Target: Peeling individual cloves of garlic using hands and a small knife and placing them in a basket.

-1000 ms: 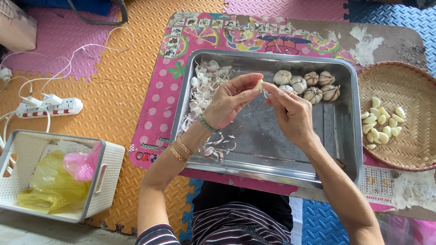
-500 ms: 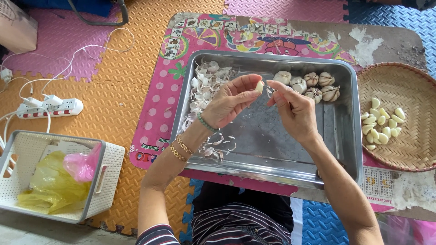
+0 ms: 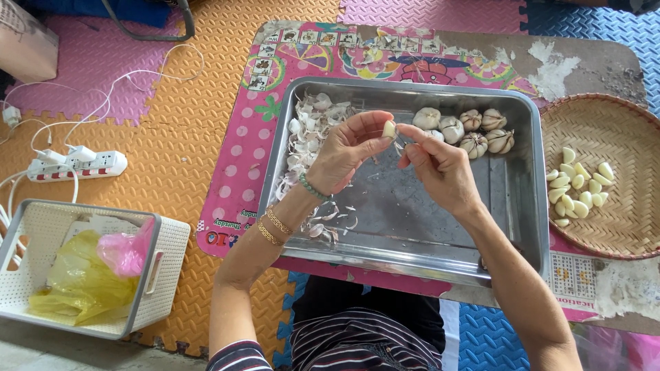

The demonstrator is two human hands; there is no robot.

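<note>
Near the centre of the frame, above a metal tray [image 3: 522,227], the left hand [image 3: 347,154] pinches a pale garlic clove [image 3: 389,128] between thumb and fingertips, closed firmly on it. The right hand [image 3: 440,172] meets it from the right, its thumb and forefinger drawn together at the clove's lower edge; they seem to grip a thin strip of skin, though that is too small to tell for sure. In the tray's upper right lie whole garlic bulbs [image 3: 467,130], and loose papery skins [image 3: 309,134] are heaped along its left side. At the right edge of the frame a woven basket [image 3: 619,227] holds peeled cloves [image 3: 576,185]. At lower left a white plastic basket [image 3: 165,254] holds yellow and pink bags [image 3: 89,275].
</note>
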